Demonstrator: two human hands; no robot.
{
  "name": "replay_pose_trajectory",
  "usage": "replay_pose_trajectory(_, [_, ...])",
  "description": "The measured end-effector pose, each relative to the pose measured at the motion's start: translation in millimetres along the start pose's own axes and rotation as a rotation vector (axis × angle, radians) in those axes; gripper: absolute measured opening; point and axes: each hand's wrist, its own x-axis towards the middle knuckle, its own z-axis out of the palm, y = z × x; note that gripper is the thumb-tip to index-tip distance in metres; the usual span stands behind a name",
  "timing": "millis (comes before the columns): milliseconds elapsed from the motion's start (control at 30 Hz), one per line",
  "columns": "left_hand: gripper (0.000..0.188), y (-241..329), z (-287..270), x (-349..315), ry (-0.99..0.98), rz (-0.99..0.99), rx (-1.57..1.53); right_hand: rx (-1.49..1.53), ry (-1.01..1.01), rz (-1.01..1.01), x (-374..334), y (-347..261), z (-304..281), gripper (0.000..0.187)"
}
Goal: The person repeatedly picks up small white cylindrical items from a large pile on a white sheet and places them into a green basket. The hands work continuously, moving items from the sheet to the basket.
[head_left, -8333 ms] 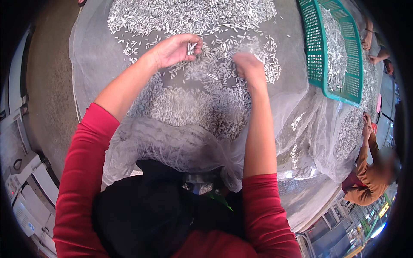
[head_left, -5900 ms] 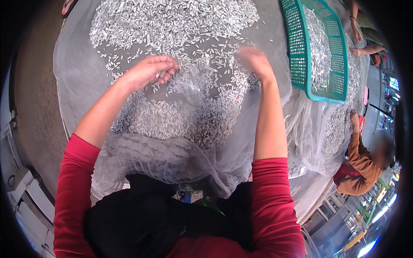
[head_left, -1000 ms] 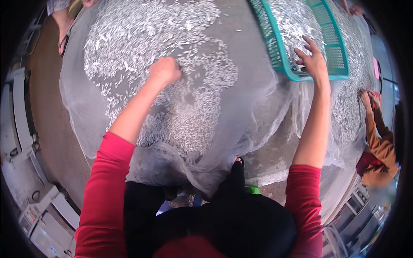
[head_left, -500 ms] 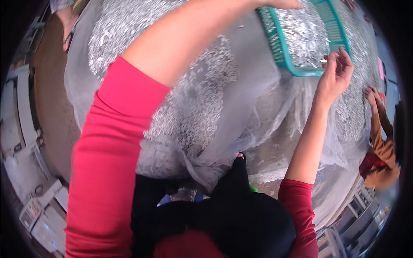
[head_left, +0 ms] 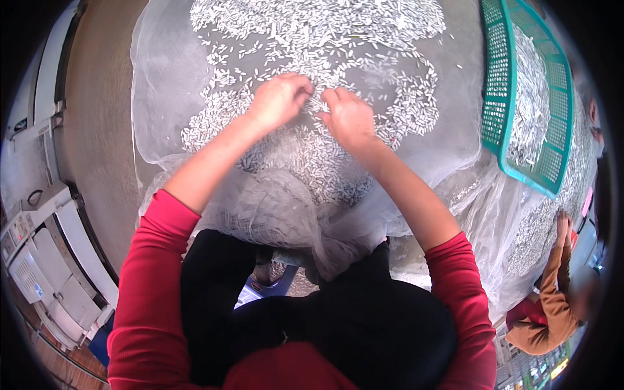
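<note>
Small whitish-silver elongated pieces (head_left: 325, 23) lie spread in heaps on a translucent mesh sheet (head_left: 166, 110). My left hand (head_left: 281, 101) is down at the middle of the spread, its fingers curled with the tips among the pieces. Close beside it on the right, my right hand (head_left: 350, 118) has its fingers bent toward the thumb, also at the pieces. A narrow gap separates the two hands. What, if anything, sits between the fingertips is too small to make out. A looser heap (head_left: 318, 166) lies nearer me, below my hands.
A green perforated plastic basket (head_left: 497, 97) holding silvery slivers (head_left: 530, 97) stands at the right. Further right, a co-worker's brown sleeve (head_left: 552, 292) reaches toward more pieces. Gathered netting (head_left: 273, 201) hangs over the near edge by my knees. Pale equipment (head_left: 49, 260) lines the left.
Both my hands have come away from the green basket at the right to the spread pieces in front of me. The view has swung left, so the basket now appears further right.
</note>
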Motion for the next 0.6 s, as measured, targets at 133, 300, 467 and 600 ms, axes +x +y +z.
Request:
replay_pose_trajectory(133, [0.011, -1.9, 23.1, -4.8, 0.064, 0.164, 0.16, 0.158, -0.118, 0.105, 5.2, 9.6, -5.7, 0.02])
replay_pose_trajectory(300, [0.012, -6.8, 20.8, 0.2, 0.037, 0.23, 0.158, 1.066, -0.27, 0.456, -2.1, 42.0, -39.9, 0.031])
replay_pose_trajectory(467, [0.01, -22.2, 4.4, -2.3, 0.08, -0.017, -0.264, 1.794, -0.366, 0.554, -18.4, 57.2, -51.5, 0.028])
replay_pose_trajectory(600, [0.015, -24.8, 5.8, -16.3, 0.097, 0.086, -0.048, 1.773, -0.432, 0.441, -6.9, 54.5, -44.8, 0.021])
